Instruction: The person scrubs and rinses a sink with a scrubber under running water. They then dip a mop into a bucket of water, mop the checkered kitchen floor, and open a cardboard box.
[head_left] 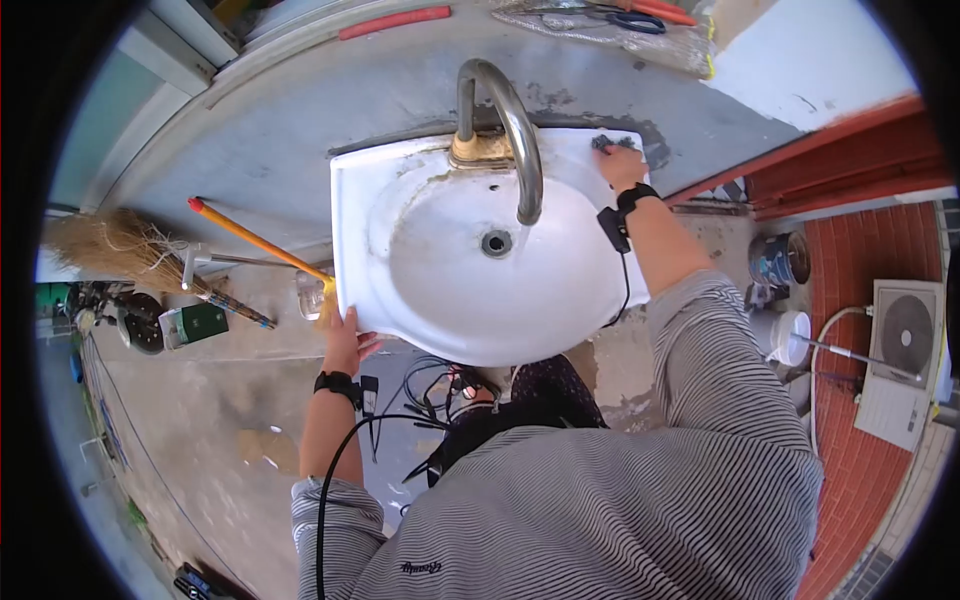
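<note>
A white washbasin (430,300) with a curved metal faucet (520,130) fills the middle of the head view. Grime shows around the faucet's base and along the bowl's rim. At the basin's back right corner, my right hand (622,168) is closed on a dark grey scouring pad (605,143), pressed to the ledge. My left hand (345,342) is at the front left corner, touching the edge with its fingers apart. The drain hole (496,243) lies in the middle of the bowl.
Left of the basin are an orange-handled tool (250,235), a straw broom (120,250) and a green box (195,325). Buckets (785,335) and an air-conditioner unit (905,335) stand at right. Pliers (640,20) lie on the ledge behind. Black cables (420,385) hang in front of me.
</note>
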